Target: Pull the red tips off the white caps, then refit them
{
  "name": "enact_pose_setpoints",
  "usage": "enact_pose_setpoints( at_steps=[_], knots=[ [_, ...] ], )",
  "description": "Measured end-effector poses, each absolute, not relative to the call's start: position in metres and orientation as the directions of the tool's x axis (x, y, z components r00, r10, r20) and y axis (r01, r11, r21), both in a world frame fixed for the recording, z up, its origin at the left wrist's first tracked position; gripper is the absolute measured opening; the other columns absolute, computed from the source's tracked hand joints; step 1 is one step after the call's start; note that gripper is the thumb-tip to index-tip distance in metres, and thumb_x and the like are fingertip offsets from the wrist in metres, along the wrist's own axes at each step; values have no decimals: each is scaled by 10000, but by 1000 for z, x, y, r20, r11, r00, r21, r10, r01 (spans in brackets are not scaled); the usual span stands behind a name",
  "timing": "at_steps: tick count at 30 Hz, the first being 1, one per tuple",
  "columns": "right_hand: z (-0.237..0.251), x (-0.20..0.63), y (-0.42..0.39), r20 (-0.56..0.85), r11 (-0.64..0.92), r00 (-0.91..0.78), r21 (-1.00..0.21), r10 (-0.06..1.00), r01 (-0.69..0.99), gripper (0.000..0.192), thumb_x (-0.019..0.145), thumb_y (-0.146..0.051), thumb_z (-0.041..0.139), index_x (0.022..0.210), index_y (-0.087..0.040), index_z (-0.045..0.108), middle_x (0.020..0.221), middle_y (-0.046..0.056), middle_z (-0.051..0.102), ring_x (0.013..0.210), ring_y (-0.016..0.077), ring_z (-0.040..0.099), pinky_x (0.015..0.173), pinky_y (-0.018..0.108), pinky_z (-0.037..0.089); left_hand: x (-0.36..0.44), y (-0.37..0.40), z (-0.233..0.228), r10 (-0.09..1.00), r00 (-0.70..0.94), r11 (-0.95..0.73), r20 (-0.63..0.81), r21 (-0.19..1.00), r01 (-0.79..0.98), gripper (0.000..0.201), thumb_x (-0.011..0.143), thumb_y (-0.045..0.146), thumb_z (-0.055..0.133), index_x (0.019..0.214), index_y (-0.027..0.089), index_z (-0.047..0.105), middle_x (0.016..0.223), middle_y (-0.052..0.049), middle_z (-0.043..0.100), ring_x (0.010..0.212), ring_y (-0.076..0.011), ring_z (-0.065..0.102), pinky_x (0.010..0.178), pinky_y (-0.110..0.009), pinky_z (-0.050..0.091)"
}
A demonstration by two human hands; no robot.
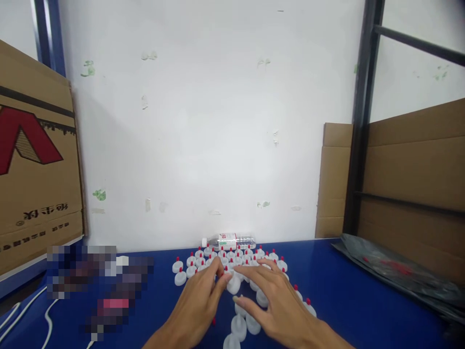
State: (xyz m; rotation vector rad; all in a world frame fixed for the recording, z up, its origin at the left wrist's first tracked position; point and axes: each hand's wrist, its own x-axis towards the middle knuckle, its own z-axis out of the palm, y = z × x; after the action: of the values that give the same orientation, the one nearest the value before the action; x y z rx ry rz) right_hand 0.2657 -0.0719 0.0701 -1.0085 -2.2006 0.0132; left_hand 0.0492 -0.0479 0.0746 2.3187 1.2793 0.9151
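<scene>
Caps, small white plastic ones with red tips (232, 264), are spread beneath both palms; left hand (198, 303) and right hand (278, 303) are laid flat, fingers splayed, nothing gripped.

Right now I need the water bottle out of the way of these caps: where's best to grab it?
Probably around the middle of its body, coming from above. The water bottle lies on its side along the wall, cap end to the left, just behind the white caps with red tips. The left hand and right hand would have to reach over them.
</scene>
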Motion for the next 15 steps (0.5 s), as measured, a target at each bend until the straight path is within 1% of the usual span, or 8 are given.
enact_pose_setpoints(
  at_steps=[2, 5, 7, 8, 9, 11, 13, 15],
  knots=[
    [69, 264, -72, 610, 724, -464, -282, 642, 630, 410, 917, -356, 732, 1301, -287, 606, 1222, 25, 741, 1091, 231, 691, 1129, 422, 316, 54, -55, 73, 829, 418, -558, 372, 595, 579, 355, 1067, 494, 281, 905, 252, 482, 825, 19, 652, 758, -176, 606, 711, -276, 406],
    [64, 260, -72, 657, 771, -480, -256, 582, 583, 228, 942, -348, 711, 1145, -251, 671, 1007, 9, 786, 898, 196, 731, 1113, 393, 328, 57, -57, 69, 813, 461, -582, 356, 538, 610, 398, 1061, 487, 230, 941, 256, 530, 896, -18, 685, 832, -205, 618, 762, -301, 413],
    [63, 258, -71, 699, 797, -474, -233, 536, 558, 163, 980, -345, 664, 1103, -240, 683, 915, 5, 788, 804, 180, 731, 1099, 389, 341, 57, -56, 70, 821, 463, -571, 334, 498, 653, 444, 1051, 499, 218, 913, 254, 562, 868, -29, 682, 820, -219, 602, 760, -318, 406],
    [63, 257, -71, 716, 806, -472, -217, 515, 550, 158, 996, -333, 643, 1117, -240, 681, 918, 9, 790, 796, 176, 731, 1094, 387, 349, 57, -54, 70, 832, 453, -554, 320, 515, 654, 474, 1045, 519, 216, 860, 249, 558, 815, -25, 662, 780, -214, 585, 738, -317, 406],
    [64, 257, -71, 729, 814, -474, -195, 494, 548, 166, 1006, -317, 629, 1147, -244, 675, 947, 16, 794, 811, 176, 733, 1093, 386, 354, 57, -53, 71, 847, 440, -529, 299, 563, 635, 510, 1037, 554, 214, 792, 241, 533, 741, -14, 624, 715, -199, 559, 700, -310, 406],
    [69, 256, -72, 758, 823, -485, -118, 436, 555, 223, 1012, -286, 619, 1232, -264, 650, 1025, 27, 797, 838, 181, 733, 1099, 400, 357, 59, -51, 71, 879, 415, -446, 234, 711, 544, 572, 996, 664, 232, 687, 235, 451, 592, 23, 504, 566, -157, 471, 590, -287, 389],
    [73, 255, -72, 786, 821, -503, -11, 359, 570, 309, 1008, -272, 621, 1316, -282, 610, 1064, 34, 796, 813, 187, 728, 1104, 430, 361, 64, -50, 68, 906, 401, -318, 137, 846, 429, 617, 913, 790, 268, 675, 242, 423, 498, 63, 397, 451, -122, 363, 483, -268, 334],
    [73, 254, -72, 793, 803, -530, 90, 300, 590, 352, 1006, -274, 620, 1356, -282, 587, 1085, 36, 795, 780, 190, 718, 1102, 450, 365, 68, -47, 63, 914, 404, -189, 33, 916, 354, 661, 810, 889, 307, 710, 249, 440, 446, 95, 340, 385, -101, 268, 417, -257, 266]
  ],
)
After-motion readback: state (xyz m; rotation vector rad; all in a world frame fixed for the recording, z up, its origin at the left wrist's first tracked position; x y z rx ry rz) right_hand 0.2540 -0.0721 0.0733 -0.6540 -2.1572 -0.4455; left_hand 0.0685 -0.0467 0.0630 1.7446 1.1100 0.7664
